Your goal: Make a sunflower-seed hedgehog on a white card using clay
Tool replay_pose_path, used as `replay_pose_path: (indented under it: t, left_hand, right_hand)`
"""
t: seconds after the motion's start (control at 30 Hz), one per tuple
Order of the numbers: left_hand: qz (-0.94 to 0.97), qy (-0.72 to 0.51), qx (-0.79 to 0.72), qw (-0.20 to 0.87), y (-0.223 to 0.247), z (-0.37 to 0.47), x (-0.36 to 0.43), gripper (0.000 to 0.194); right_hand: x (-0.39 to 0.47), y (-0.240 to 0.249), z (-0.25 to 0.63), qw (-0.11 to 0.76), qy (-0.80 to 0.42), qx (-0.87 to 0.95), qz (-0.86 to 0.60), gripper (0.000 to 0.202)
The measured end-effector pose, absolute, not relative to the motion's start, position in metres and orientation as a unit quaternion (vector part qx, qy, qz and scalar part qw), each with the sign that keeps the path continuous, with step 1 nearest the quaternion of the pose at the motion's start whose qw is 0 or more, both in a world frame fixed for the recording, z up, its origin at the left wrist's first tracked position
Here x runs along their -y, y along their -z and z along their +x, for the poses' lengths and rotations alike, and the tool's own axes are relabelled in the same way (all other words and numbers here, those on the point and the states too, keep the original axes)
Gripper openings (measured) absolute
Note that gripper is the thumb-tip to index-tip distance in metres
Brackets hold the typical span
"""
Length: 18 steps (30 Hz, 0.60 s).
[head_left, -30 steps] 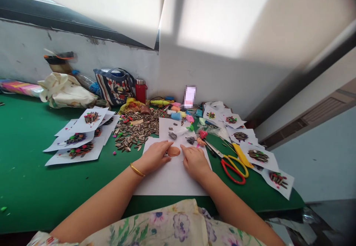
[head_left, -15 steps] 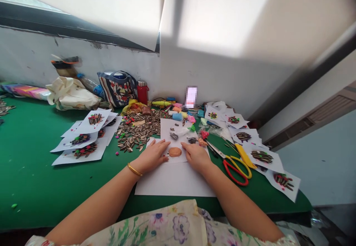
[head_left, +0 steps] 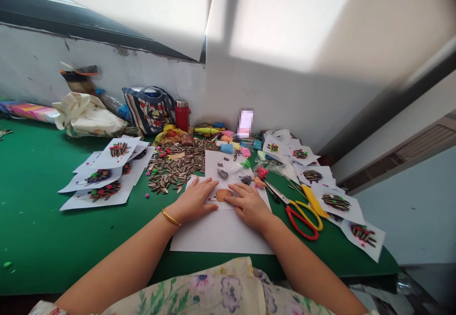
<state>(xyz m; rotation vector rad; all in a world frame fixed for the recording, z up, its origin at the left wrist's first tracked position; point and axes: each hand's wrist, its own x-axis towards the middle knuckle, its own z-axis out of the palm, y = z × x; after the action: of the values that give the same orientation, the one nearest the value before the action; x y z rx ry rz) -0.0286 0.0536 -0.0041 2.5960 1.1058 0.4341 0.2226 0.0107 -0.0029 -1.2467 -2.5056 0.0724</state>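
A flattened orange-brown clay oval [head_left: 223, 195] lies on a small white paper [head_left: 213, 205], which rests over a larger white sheet [head_left: 221, 234]. My left hand [head_left: 197, 200] lies flat on the paper to the left of the oval, fingers stretched out and holding nothing. From the right, my right hand [head_left: 251, 205] reaches over the oval, its fingers extended and their tips on the clay's right part. Small dark and red dots sit at the oval's left end. Just beyond, lumps of dark grey clay [head_left: 223, 174] rest on another paper.
Sunflower seeds [head_left: 174, 167] are heaped at back left. Scissors [head_left: 302, 215] with red and yellow handles lie right of my right hand. Seed-and-clay picture cards [head_left: 107, 189] overlap on the left, more cards [head_left: 337, 202] on the right. A red bottle [head_left: 181, 116] stands by the wall.
My right hand has moved left, from beside the clay oval onto its right part. My left hand stays nearly in place. The view has shifted slightly.
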Motion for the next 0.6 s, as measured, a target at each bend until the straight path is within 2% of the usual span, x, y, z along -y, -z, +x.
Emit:
replay_pose_path:
  t: [0.2, 0.37, 0.6]
  left_hand:
    - [0.898, -0.157, -0.385, 0.142, 0.006, -0.028, -0.053, 0.078]
    - [0.901, -0.150, -0.382, 0.143, 0.006, -0.028, -0.054, 0.079]
    - [0.901, -0.144, -0.385, 0.137, 0.008, -0.029, -0.055, 0.078]
  right_hand:
    - [-0.009, 0.001, 0.215, 0.175, -0.016, 0.885, -0.431, 0.050]
    - [-0.008, 0.002, 0.209, 0.162, -0.013, 0.887, -0.432, 0.041]
    - [-0.007, 0.002, 0.203, 0.158, -0.008, 0.888, -0.432, 0.042]
